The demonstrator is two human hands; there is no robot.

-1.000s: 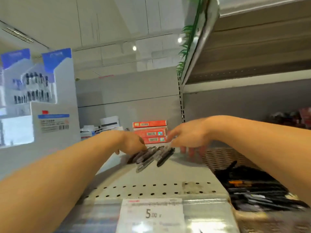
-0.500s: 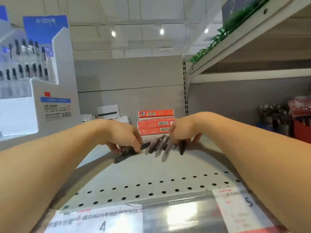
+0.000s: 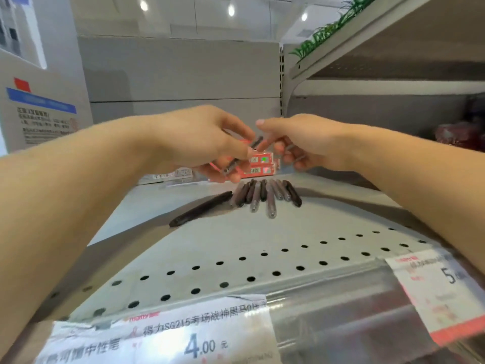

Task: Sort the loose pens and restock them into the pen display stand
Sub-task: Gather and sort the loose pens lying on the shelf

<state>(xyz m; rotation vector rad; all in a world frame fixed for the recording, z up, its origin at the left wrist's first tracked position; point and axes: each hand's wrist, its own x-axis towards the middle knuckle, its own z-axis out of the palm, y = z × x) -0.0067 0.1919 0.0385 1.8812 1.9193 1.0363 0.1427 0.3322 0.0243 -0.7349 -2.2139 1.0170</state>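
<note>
Several loose dark pens (image 3: 265, 195) lie side by side on the grey perforated shelf (image 3: 236, 258), and one black pen (image 3: 200, 209) lies apart to their left. My left hand (image 3: 207, 145) is raised above them and pinches a grey pen (image 3: 242, 156) that slants up to the right. My right hand (image 3: 299, 143) hovers beside it with curled fingers around a pen or two; its fingertips touch the upper end of the left hand's pen. The white and blue pen display stand (image 3: 39, 101) stands at the far left, mostly out of frame.
Red and white boxes (image 3: 258, 165) are stacked at the back of the shelf behind my hands. An upper shelf (image 3: 380, 48) overhangs on the right, with red goods (image 3: 462, 132) beneath it. Price labels (image 3: 183, 334) line the front edge.
Both hands have lifted off the shelf and come together, the left one now holding a pen in the air. The black pen it touched lies alone on the shelf.
</note>
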